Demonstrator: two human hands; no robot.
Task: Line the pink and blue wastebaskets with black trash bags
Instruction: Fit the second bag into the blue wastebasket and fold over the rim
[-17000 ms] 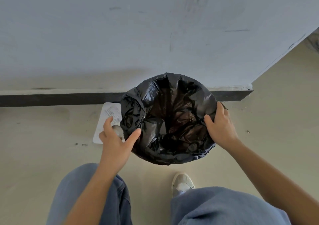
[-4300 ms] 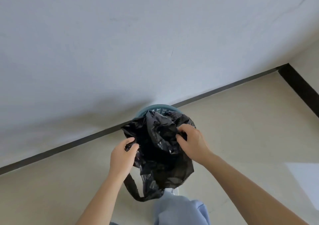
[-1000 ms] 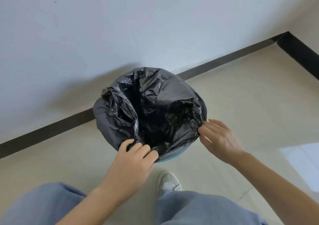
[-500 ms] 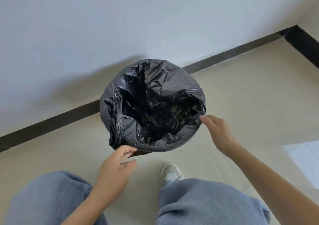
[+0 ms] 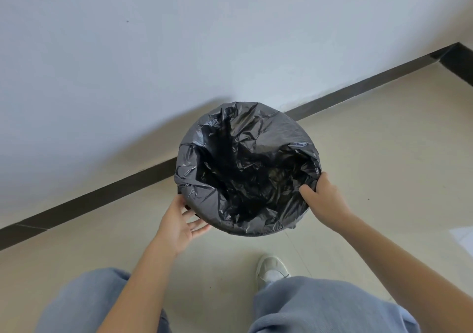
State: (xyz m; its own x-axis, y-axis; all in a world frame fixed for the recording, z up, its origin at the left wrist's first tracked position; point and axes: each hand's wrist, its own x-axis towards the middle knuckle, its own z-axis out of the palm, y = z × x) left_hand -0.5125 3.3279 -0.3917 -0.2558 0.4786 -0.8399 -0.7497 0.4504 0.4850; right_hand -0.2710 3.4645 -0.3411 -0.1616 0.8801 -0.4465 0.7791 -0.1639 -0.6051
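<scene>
A black trash bag (image 5: 245, 169) lies folded over the whole round rim of a wastebasket standing on the beige floor (image 5: 371, 153), close to the white wall (image 5: 179, 38) and its dark baseboard (image 5: 102, 194). The left hand (image 5: 179, 224), fingers spread, cups the bag's near-left outside. The right hand (image 5: 323, 196) pinches the bag's right rim, thumb inside. Open floor stretches rightward. No writing shows.
</scene>
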